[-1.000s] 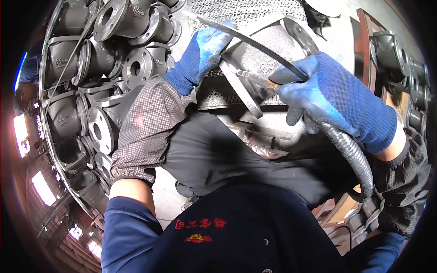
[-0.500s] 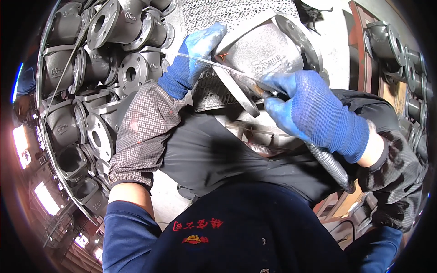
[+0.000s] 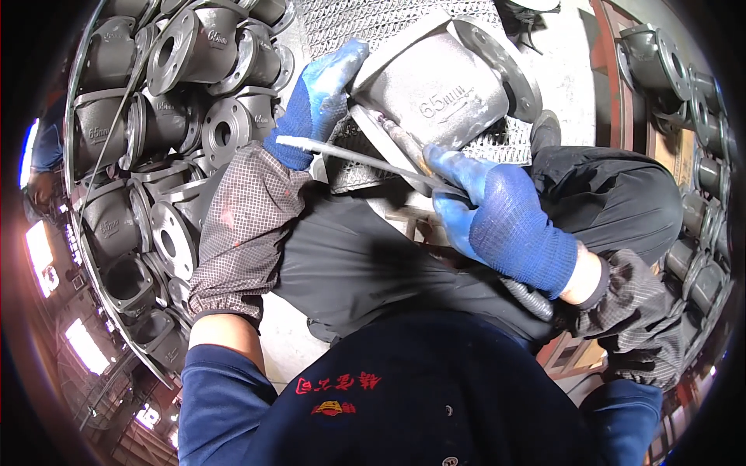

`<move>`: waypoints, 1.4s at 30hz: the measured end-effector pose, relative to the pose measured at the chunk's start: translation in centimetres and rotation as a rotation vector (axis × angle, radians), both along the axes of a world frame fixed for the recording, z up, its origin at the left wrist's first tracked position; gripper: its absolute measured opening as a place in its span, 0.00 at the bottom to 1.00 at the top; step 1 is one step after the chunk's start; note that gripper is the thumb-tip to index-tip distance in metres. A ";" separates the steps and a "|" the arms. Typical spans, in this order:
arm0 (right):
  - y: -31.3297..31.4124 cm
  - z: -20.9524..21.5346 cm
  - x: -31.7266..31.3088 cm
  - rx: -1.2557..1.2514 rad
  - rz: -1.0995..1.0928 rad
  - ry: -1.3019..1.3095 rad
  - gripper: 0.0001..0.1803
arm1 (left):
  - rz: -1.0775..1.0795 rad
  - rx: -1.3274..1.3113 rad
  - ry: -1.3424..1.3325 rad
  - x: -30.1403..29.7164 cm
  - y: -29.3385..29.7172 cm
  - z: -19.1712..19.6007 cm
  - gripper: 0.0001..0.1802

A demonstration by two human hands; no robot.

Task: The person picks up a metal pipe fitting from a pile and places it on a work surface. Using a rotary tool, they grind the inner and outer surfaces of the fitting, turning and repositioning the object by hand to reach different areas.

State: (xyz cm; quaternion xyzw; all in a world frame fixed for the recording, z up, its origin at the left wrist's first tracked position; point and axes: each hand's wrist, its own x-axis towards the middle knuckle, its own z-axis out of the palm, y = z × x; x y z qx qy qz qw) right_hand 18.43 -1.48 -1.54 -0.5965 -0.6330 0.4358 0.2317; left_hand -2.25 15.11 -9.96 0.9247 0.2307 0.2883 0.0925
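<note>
A grey cast-metal valve body (image 3: 435,85) with flanged ends and raised lettering lies tilted in front of me. My left hand (image 3: 330,85), in a blue glove, closes on the edge of its left flange. In my gloved right hand (image 3: 501,206) is a slim rod-shaped power tool (image 3: 402,140), its tip by the near flange; whether it touches cannot be told. A long flat grey file (image 3: 342,153) also sticks out leftward from that hand. A ribbed hose (image 3: 528,299) trails below the right hand toward my lap. The right fingertips partly hide both tools.
Beneath the casting is a metal mesh surface (image 3: 342,23). Many similar valve bodies (image 3: 221,46) are stacked at the left, behind a thin rod. More castings (image 3: 657,66) stand at the right beside a reddish-brown frame (image 3: 614,93). My legs (image 3: 350,256) are close below the work.
My right hand has moved left and down with both tools. The file shows its broad face now, and the tool tip is plainer. The casting has shifted slightly left with my left hand.
</note>
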 end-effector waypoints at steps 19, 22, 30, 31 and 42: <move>4.2 2.1 2.5 -0.077 0.217 -0.089 0.19 | -0.062 -0.028 0.027 -0.5 -0.6 0.5 0.31; 5.0 2.1 3.1 0.044 0.372 -0.086 0.18 | -0.057 0.002 -0.005 0.4 -0.8 0.6 0.20; 5.2 8.5 5.7 -0.440 -0.068 0.127 0.19 | -0.052 0.024 0.023 -0.4 -0.4 0.0 0.19; 5.1 8.6 6.2 -0.372 -0.166 0.145 0.19 | -0.057 0.015 0.016 -0.5 -0.4 0.1 0.19; 10.6 -2.9 5.8 0.322 -0.575 -0.072 0.21 | 0.425 -0.897 -0.227 -0.1 -0.1 1.4 0.16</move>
